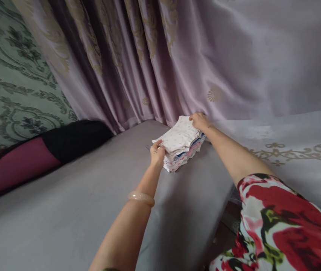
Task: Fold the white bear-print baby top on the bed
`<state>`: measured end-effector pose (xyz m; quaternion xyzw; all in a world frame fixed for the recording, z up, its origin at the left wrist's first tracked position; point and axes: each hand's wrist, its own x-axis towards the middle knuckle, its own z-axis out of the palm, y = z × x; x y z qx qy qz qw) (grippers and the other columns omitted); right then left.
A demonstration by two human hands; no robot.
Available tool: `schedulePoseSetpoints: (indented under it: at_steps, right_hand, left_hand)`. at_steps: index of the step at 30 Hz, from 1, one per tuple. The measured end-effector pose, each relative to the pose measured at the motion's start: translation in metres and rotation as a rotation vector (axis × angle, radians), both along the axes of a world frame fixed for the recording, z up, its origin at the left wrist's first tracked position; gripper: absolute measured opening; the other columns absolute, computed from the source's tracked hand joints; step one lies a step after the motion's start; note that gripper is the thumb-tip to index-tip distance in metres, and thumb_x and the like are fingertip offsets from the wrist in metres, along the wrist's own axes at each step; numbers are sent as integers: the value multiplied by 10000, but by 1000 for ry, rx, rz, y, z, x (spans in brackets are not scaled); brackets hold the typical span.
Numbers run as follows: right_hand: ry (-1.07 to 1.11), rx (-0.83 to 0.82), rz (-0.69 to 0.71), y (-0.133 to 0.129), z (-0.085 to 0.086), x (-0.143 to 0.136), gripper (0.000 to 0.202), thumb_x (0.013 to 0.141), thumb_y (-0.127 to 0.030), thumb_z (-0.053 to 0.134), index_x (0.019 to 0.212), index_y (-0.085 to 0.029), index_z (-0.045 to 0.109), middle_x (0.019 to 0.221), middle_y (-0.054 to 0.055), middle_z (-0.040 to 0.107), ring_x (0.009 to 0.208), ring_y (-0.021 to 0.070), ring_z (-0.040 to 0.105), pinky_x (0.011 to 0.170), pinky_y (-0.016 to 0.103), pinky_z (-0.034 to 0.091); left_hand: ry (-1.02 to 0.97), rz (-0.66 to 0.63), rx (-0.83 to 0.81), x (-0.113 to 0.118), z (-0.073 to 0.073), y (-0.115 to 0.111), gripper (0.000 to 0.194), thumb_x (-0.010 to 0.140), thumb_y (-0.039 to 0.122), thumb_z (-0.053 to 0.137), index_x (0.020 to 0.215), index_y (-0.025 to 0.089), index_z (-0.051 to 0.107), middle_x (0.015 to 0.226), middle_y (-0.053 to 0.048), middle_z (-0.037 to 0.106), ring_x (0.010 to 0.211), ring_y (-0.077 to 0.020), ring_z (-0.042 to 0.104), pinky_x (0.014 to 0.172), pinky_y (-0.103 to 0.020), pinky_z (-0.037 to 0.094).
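A stack of folded cloths [181, 137], white with small prints on top and blue and pink layers below, lies near the far corner of a grey padded surface [92, 199]. My left hand [157, 151] pinches the near left corner of the top cloth, thumb and fingers together. At the far right corner of the stack, my right hand [200, 121] has its fingers closed on the edge of the same white cloth. The undersides of the fingers are partly hidden.
Purple curtains [155, 64] with gold patterns hang right behind the stack. A black and maroon bag [55, 150] lies along the left wall. To the right, a pale patterned cloth [298, 150] hangs beside the grey surface's edge.
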<state>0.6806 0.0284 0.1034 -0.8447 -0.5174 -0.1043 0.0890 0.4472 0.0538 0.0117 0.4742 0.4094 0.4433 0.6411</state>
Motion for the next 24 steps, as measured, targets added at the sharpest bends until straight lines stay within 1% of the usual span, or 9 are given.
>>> schedulePoseSetpoints:
  at_steps: [5,7,9,13,15,17,19,22,24]
  right_hand:
    - [3,-37,-31,-3,-21,8,404,886,-62,447,1177,-201,690,1248,118,633,1179,230,557,959,302,432]
    - [25,-58,-54,-3,-28,11,406,880,-72,460,1186,-212,688,1249,109,640,1172,223,566,955,300,437]
    - [52,-79,-67,-4,-33,14,401,876,-91,477,1192,-220,687,1249,105,649,1147,219,589,950,304,442]
    - [63,-114,-52,-4,-34,16,386,863,-107,497,1167,-223,703,1222,103,671,1108,227,618,941,317,443]
    - [41,-119,-44,-3,-32,12,371,861,-107,495,1154,-187,709,1236,139,657,1147,264,593,968,356,418]
    - [9,-110,-25,1,-29,6,357,877,-115,475,1152,-134,702,1265,185,626,1215,300,537,1021,396,361]
    - [-7,-100,23,7,-28,-1,365,917,-157,436,1193,-128,673,1298,185,602,1265,290,490,1063,388,308]
    - [67,-122,99,17,-32,-9,424,983,-312,356,1325,-189,574,1385,127,550,1297,247,461,1075,352,302]
    - [125,-143,97,21,-37,-10,496,1001,-413,278,1397,-209,496,1452,118,484,1328,267,427,1082,397,303]
  left_hand:
    - [55,18,29,0,-11,-2,435,757,109,556,1188,92,615,840,-36,595,641,-100,586,685,-238,512]
    - [71,21,45,-1,-11,-6,395,781,179,606,1165,91,630,780,-22,588,634,-111,581,681,-246,501]
    - [95,13,58,-3,-8,-10,408,790,250,649,1164,86,635,703,1,563,604,-112,559,653,-241,481]
    - [143,4,78,-6,-3,-20,477,760,257,699,1204,104,618,619,48,491,533,-89,477,553,-210,407]
    - [136,-1,76,-6,-3,-22,503,743,243,712,1218,113,605,607,61,465,523,-84,452,525,-201,376]
    - [121,-4,73,-6,-4,-23,526,733,239,721,1227,109,597,598,69,448,521,-82,443,519,-198,364]
    - [107,-10,75,-5,-6,-23,560,717,237,739,1240,100,590,602,67,458,530,-84,456,535,-200,372]
    - [82,-25,91,-4,-10,-22,603,690,235,774,1245,89,589,625,55,491,563,-89,491,576,-204,397]
    - [94,-40,93,-5,-12,-22,618,683,250,791,1246,90,592,636,49,496,566,-90,494,580,-208,405]
